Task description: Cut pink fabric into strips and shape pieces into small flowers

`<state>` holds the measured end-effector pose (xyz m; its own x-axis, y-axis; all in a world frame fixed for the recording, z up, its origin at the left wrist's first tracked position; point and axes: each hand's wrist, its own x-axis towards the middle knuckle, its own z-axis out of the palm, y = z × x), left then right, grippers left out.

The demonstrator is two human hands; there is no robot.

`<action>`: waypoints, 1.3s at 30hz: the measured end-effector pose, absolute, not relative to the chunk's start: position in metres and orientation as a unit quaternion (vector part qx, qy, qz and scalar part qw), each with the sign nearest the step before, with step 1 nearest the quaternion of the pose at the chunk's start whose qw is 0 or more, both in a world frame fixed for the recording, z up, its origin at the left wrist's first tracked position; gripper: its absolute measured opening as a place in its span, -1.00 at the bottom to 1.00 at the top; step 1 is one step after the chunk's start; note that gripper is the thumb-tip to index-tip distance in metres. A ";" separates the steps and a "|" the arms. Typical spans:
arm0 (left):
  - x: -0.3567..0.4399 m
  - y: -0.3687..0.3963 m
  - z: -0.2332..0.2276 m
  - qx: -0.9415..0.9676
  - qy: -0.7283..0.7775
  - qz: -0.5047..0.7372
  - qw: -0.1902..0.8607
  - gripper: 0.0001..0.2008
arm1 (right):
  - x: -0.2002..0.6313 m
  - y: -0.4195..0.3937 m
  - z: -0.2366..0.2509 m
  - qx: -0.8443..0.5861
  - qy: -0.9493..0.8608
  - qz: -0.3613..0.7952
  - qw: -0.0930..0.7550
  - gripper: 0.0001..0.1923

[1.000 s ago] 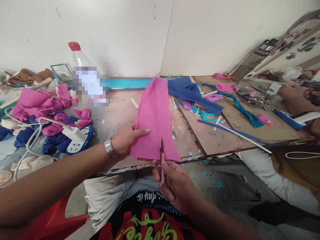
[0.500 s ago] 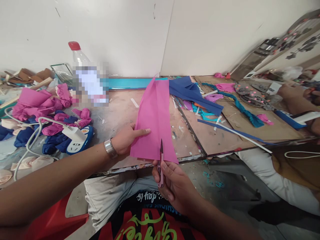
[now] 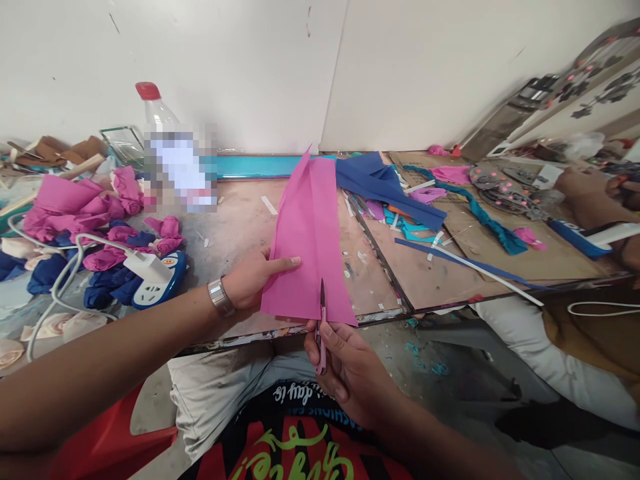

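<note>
A long pink sheet (image 3: pixel 300 220), which looks like crepe paper or thin fabric, hangs toward me over the table's near side. My left hand (image 3: pixel 255 275) pinches its left edge, thumb on top and the other fingers hidden beneath. In my right hand (image 3: pixel 345 360) is a small pair of scissors (image 3: pixel 323 327) with a pink handle. Their dark blade lies over the sheet near its lower edge, and the blades look close together. Right behind the sheet lies a folded dark blue piece (image 3: pixel 375 177) of similar material.
On the left are pink and blue fabric flowers (image 3: pixel 75 207), a power strip (image 3: pixel 160 280) with a white cable, and a red-capped bottle (image 3: pixel 155 107). Right of the sheet lie scraps (image 3: pixel 410 230) and a white stick (image 3: pixel 490 273). Another person's hand (image 3: pixel 585 193) is at far right.
The sheet's far end has shifted very slightly left. Both my hands and the scissors stay almost where they were.
</note>
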<state>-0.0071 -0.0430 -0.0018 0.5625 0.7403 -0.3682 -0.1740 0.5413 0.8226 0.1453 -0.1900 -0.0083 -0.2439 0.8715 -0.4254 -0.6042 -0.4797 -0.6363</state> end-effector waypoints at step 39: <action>-0.007 -0.048 0.000 0.397 0.312 0.246 0.827 -0.60 | 0.146 -0.185 -0.004 -0.412 -0.169 0.741 0.502 -0.58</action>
<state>-0.0071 -0.0480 0.0005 0.6840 0.6552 -0.3207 -0.1593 0.5632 0.8108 0.1460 -0.1852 -0.0042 -0.1555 0.8837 -0.4415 -0.6057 -0.4384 -0.6641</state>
